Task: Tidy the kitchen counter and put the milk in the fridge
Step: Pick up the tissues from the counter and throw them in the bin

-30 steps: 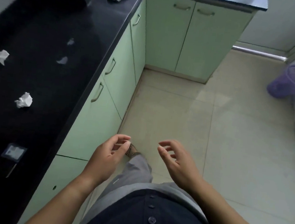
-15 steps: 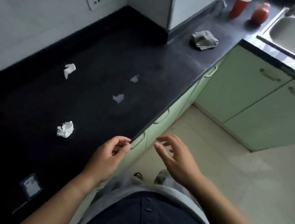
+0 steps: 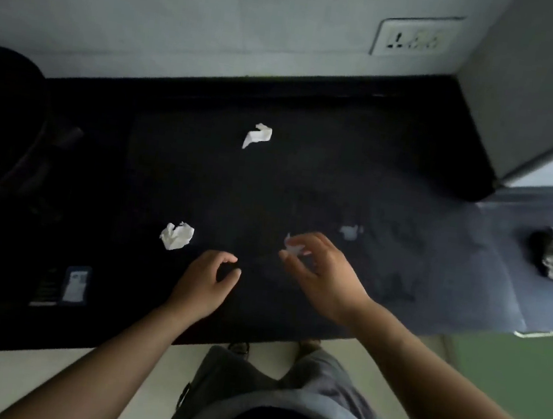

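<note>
Over the dark surface (image 3: 305, 185), the right hand (image 3: 324, 280) pinches a paper scrap (image 3: 293, 247); the left hand (image 3: 205, 280) hovers loosely curled, empty, near a crumpled tissue (image 3: 176, 236).

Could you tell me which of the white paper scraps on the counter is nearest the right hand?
The small flat white scrap at the right hand's fingertips. The crumpled white ball, the folded white piece and the pale scrap lie farther off.

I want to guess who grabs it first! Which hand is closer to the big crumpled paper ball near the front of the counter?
Left. The left hand is just right of and below the paper ball; the right hand is farther right.
</note>
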### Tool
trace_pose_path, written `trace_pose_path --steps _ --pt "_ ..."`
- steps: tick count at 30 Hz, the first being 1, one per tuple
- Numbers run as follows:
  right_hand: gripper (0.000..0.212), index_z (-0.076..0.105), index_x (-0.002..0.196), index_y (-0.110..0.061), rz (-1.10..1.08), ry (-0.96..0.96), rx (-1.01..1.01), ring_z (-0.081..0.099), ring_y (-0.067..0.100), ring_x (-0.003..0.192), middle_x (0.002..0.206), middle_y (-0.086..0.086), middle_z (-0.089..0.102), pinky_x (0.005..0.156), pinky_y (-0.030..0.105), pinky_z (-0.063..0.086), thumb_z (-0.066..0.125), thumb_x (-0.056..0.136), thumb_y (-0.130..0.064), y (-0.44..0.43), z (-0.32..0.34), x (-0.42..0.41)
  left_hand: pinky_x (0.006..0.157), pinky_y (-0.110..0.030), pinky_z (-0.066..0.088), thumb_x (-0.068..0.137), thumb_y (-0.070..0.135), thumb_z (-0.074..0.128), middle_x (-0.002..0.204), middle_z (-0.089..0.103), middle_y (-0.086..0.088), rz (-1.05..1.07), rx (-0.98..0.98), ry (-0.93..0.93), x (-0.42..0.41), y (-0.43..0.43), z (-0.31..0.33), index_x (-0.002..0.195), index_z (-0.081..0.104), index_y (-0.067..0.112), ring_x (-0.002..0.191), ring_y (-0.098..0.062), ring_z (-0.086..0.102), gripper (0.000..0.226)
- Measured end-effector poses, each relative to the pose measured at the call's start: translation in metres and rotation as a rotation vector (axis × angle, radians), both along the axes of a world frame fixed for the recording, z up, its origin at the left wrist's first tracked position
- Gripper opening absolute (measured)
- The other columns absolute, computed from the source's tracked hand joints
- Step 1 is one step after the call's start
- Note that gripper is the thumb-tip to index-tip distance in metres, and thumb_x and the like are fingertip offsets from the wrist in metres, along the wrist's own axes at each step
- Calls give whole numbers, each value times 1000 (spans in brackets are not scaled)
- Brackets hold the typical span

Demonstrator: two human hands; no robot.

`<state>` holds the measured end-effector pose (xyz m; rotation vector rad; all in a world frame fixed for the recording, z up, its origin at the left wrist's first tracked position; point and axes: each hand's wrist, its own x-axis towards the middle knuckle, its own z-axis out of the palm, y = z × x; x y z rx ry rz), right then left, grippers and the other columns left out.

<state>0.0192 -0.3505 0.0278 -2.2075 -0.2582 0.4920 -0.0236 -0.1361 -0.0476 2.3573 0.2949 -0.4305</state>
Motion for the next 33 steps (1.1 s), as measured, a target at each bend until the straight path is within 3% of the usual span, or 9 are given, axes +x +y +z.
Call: trace_pose_path --steps 4,7,12,17,22,25,29,33 --pt "35 58 115 -17 62 -29 -12 53 9 97 114 -3 55 81 21 41 56 88 -40 -2 -9 77 85 -38 46 85 30 56 122 55 -6 -92 356 -184 48 -18 -9 117 55 13 109 -25 54 37" --pt "36 57 117 -17 150 -56 -63 51 9 98 118 -1 55 80 19 37 54 90 -40 5 -19 131 87 -41 49 85 31 56 129 53 -11 -78 451 -216 79 -29 -19 122 52 10 118 -28 51 43" --pt "38 53 123 -22 324 -149 -143 50 20 111 127 3 49 91 30 42 54 90 -38 31 -46 205 94 -51 44 88 39 43 139 46 -12 12 553 -180 103 -30 -40 130 47 11 127 -29 45 50" --pt "42 49 129 -27 426 -263 -200 36 27 126 139 3 39 100 35 36 57 88 -33 64 -61 265 100 -52 38 88 42 35 144 41 -8 49 577 -173 101 -30 -50 135 42 16 131 -27 40 54" --pt "42 48 132 -28 574 -230 -297 26 29 134 147 4 30 105 40 33 55 90 -33 93 -77 289 102 -49 36 87 42 37 144 42 -7 65 590 -181 103 -31 -50 134 42 17 130 -26 40 53" --pt "35 57 123 -26 593 -196 -295 34 28 129 140 5 40 99 37 36 59 88 -29 96 -86 287 102 -49 35 87 42 38 145 41 -6 70 593 -174 103 -31 -51 135 41 18 131 -25 39 53" --pt "19 64 107 -17 572 -210 -391 49 26 110 118 6 50 80 30 45 57 89 -19 83 -93 270 101 -50 35 87 43 38 145 40 -6 65 573 -158 102 -29 -50 135 41 19 132 -25 38 53" --pt "20 65 107 -14 532 -134 -421 59 25 97 113 7 57 76 33 52 53 91 -12 68 -81 247 98 -48 42 87 43 37 140 45 -8 15 498 -179 105 -21 -40 132 44 17 129 -25 43 52"
